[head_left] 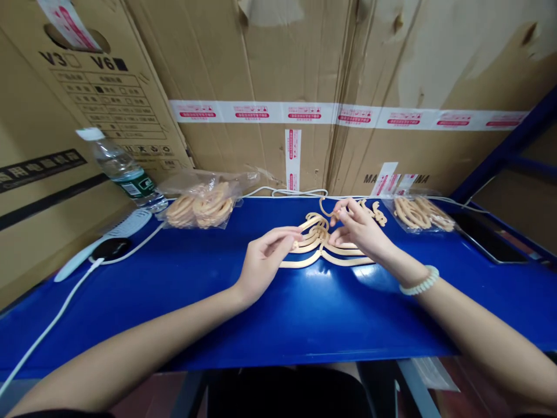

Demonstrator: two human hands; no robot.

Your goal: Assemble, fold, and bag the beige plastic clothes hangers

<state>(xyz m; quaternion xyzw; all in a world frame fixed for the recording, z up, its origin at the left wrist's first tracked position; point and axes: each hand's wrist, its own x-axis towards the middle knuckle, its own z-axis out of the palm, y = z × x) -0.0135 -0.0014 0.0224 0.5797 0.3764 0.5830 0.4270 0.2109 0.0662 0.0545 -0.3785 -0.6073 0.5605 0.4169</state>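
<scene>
A small stack of tan plastic hangers (324, 255) lies on the blue table (304, 313), just beyond centre. My left hand (265, 261) pinches the left end of the top hanger with thumb and fingers. My right hand (359, 229) is closed on a tan hook piece (324, 208) above the stack's middle, with a pale bead bracelet (420, 281) on its wrist. A few loose tan hooks (378, 213) lie just behind the right hand.
Two clear bags of tan hooks sit at the back, one on the left (202, 204) and one on the right (418, 212). A water bottle (124, 169), a white handled device (102, 241) and its cable lie at the left. Cardboard boxes (304, 87) wall off the rear.
</scene>
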